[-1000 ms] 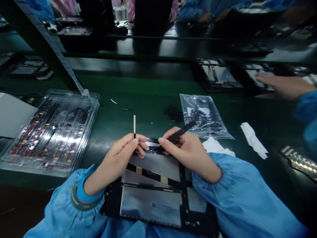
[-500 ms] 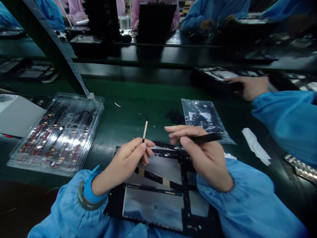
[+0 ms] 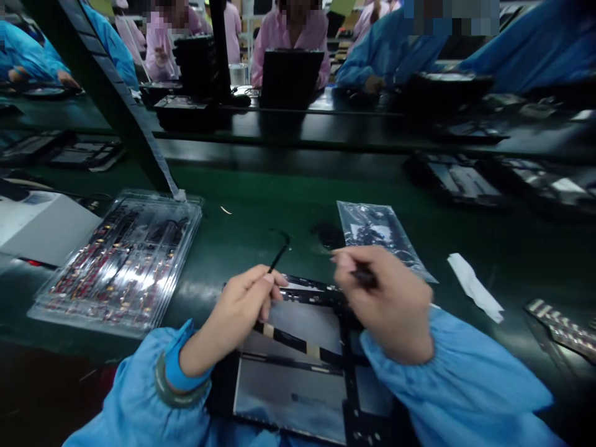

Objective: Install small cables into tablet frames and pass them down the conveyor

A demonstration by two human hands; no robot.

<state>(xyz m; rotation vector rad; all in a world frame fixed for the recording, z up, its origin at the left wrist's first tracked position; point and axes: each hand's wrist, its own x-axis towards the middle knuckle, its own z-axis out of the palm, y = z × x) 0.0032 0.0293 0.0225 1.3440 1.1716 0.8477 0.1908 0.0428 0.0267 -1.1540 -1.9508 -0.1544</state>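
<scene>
My left hand [image 3: 242, 301] pinches a thin black strip [image 3: 278, 253], which sticks up and away from the fingertips and bends at its far end. Below both hands lies a black frame [image 3: 351, 379] with grey panels and a black strap with tan tape [image 3: 291, 341] running across it. My right hand [image 3: 384, 298] is closed around a dark slim tool [image 3: 364, 275], over the frame's upper right part; the tool is partly hidden by the fingers. Just beyond the right hand is a small heap of black bits [image 3: 328, 234].
Stacked clear trays of small parts [image 3: 116, 267] lie left, by a white box [image 3: 46, 220]. A plastic bag [image 3: 384, 233] and a white paper strip [image 3: 475, 285] are on the right. A slanted post [image 3: 116, 105] rises at left. People sit across the bench.
The pale piece at the strip's tip in my left hand is gone from there. My right hand has curled from spread fingers into a grip. The other person's hand at right has left the view.
</scene>
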